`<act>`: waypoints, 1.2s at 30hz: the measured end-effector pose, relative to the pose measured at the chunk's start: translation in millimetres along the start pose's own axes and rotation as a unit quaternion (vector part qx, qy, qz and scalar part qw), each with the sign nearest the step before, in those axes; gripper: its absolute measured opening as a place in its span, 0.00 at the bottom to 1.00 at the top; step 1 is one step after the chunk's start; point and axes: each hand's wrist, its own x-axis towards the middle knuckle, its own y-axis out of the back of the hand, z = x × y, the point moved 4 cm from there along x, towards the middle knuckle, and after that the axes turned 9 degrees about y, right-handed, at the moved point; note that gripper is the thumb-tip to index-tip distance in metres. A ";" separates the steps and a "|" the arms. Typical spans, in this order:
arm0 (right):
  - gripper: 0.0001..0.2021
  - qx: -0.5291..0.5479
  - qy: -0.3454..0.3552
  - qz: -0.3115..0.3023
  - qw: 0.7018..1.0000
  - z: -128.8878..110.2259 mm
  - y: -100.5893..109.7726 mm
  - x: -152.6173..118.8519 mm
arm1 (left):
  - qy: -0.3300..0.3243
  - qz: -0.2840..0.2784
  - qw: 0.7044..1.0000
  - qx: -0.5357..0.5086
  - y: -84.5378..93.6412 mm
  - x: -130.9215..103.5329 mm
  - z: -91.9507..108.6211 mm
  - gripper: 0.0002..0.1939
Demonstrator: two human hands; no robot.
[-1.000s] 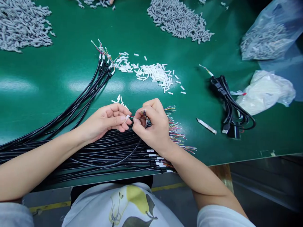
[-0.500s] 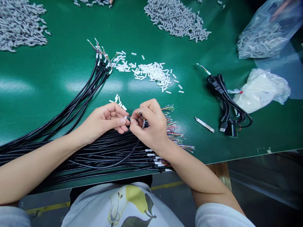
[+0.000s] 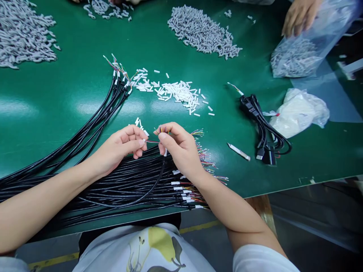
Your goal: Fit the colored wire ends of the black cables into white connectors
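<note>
My left hand (image 3: 129, 142) pinches a small white sleeve (image 3: 144, 140) between thumb and forefinger. Thin coloured wires (image 3: 152, 141) stretch from it to my right hand (image 3: 180, 149), which is closed on the stripped end of a black cable (image 3: 160, 173); a few loose wire tips stick up above its fingers. Beneath both hands lies a thick bundle of black cables (image 3: 119, 189), its coloured wire ends fanning out to the right, several with white sleeves. Just beyond my left hand is a little group of white sleeves (image 3: 138, 122).
Farther back lie a larger scatter of white sleeves (image 3: 181, 92) and sleeved cables (image 3: 96, 121). Grey parts form heaps (image 3: 202, 32). At right are a white pen-like tool (image 3: 238, 151), a coiled USB cable (image 3: 259, 121) and a white plastic bag (image 3: 300, 111). Another person's hand (image 3: 302, 17) touches a clear bag (image 3: 296, 56).
My hands have drawn apart slightly, so more wire shows between them. The fingers of my right hand have lifted and loosened a little. Another person's hand is now plainly visible at the clear bag.
</note>
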 end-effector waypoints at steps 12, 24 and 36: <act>0.09 0.064 -0.044 0.019 0.997 7.8 2.5 1.0 | 0.011 0.021 1.000 -0.017 4.8 0.6 -1.9 0.04; 0.11 0.069 -0.059 -0.011 0.996 4.2 1.4 3.1 | 0.016 0.036 0.999 -0.014 7.2 0.5 -2.4 0.05; 0.09 0.089 -0.056 -0.005 0.994 7.9 4.0 7.8 | 0.010 0.057 0.998 -0.007 6.7 -0.3 0.3 0.03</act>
